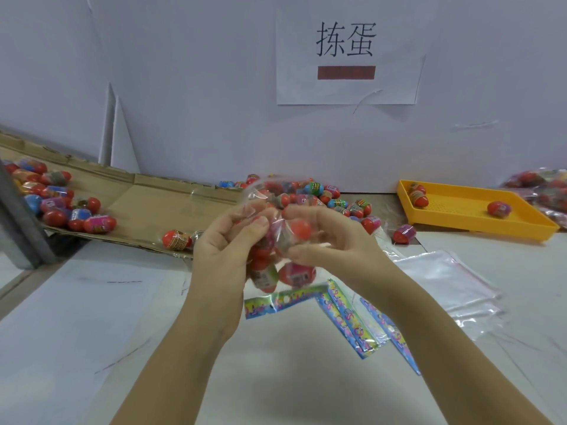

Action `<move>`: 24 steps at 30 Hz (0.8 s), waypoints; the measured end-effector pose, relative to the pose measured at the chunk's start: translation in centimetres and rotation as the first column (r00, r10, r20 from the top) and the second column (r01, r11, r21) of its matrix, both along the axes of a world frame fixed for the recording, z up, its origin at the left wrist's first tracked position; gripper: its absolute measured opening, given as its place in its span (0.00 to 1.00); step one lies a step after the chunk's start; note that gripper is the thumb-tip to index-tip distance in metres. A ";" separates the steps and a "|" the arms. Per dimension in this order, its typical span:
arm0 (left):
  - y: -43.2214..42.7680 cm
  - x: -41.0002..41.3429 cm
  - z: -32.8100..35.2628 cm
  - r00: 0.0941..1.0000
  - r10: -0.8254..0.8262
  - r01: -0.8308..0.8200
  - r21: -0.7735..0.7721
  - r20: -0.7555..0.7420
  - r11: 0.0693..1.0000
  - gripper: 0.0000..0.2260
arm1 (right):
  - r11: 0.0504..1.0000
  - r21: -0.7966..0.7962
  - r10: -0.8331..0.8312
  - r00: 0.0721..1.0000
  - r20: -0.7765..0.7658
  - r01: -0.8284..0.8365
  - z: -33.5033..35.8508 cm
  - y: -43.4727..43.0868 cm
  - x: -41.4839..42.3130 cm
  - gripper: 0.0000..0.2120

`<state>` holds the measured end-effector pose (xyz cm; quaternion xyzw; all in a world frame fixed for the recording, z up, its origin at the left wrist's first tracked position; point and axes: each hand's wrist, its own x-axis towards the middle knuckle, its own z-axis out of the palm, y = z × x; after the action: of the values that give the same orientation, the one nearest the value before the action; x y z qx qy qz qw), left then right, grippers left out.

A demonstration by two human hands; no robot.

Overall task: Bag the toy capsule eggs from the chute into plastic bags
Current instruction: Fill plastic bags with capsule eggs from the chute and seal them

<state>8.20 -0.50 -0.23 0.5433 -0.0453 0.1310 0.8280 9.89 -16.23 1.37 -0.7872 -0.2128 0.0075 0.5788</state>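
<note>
White table (pixel 92 317) bears cardboard chute (pixel 147 207), loose eggs (pixel 337 204), yellow tray (pixel 460 210), clear bags (pixel 445 277), printed cards (pixel 346 317).

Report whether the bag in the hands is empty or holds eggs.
Holds eggs: several capsule eggs show through the clear plastic bag, which the left hand and right hand grip.
</note>
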 end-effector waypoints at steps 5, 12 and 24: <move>-0.2 -0.1 -0.2 0.998 -0.068 0.067 0.074 0.017 0.995 0.10 | 0.982 0.187 -0.059 0.994 0.093 0.041 0.0 0.3 0.1 0.12; -0.7 -0.1 -0.3 0.991 0.072 -0.083 0.100 0.112 0.992 0.09 | 0.956 0.256 -0.173 0.979 0.105 0.142 0.0 0.6 -0.1 0.20; -1.9 -1.3 -1.2 0.814 0.169 -0.538 0.611 0.556 0.581 0.16 | 0.868 -0.096 -0.189 0.504 0.843 0.486 0.6 0.3 -1.1 0.07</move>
<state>6.86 -2.37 -1.48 0.7856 -0.1674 0.3869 0.4529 8.77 -15.94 1.92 -0.8103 -0.2883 -0.4332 0.2693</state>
